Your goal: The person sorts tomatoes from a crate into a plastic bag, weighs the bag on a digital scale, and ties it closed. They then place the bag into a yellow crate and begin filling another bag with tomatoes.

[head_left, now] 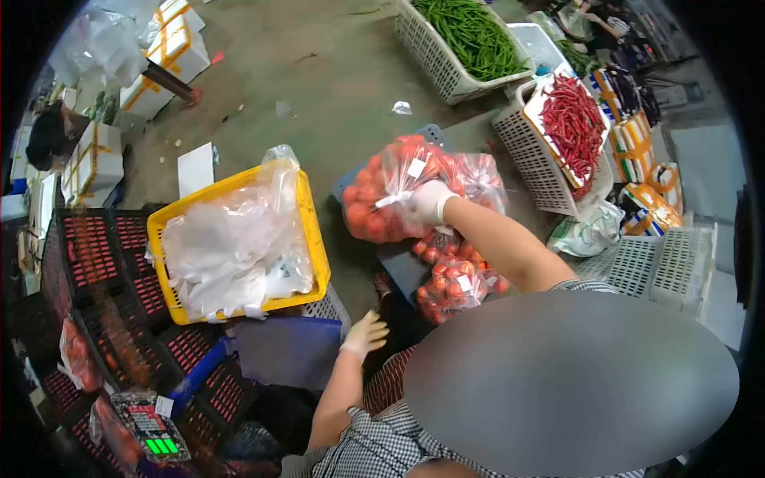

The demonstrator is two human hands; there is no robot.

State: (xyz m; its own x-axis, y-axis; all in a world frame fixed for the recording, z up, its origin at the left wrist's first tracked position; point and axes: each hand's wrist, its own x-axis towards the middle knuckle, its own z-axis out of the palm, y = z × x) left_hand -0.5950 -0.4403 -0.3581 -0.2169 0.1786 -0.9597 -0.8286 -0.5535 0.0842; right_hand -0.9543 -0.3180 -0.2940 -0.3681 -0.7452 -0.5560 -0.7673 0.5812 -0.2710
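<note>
My right hand (431,202), in a pale glove, reaches forward and is closed on the knotted neck of a clear plastic bag of tomatoes (368,209). Other filled bags lie beside it, including a bag of tomatoes (473,177) to its right and a smaller labelled bag (453,288) nearer to me. They rest on a dark blue-grey surface, mostly covered. My left hand (366,335), also gloved, hangs lower down with its fingers apart and nothing in it. It is near the blue scale platform (288,350). A large blurred oval hides the lower right.
A yellow crate (321,263) with clear plastic bags stands left, by stacked black crates (92,251) and a lit scale display (151,427). White crates of green chillies (470,40) and red chillies (572,127) are at right. One person (49,137) is left; another (613,28) is far right.
</note>
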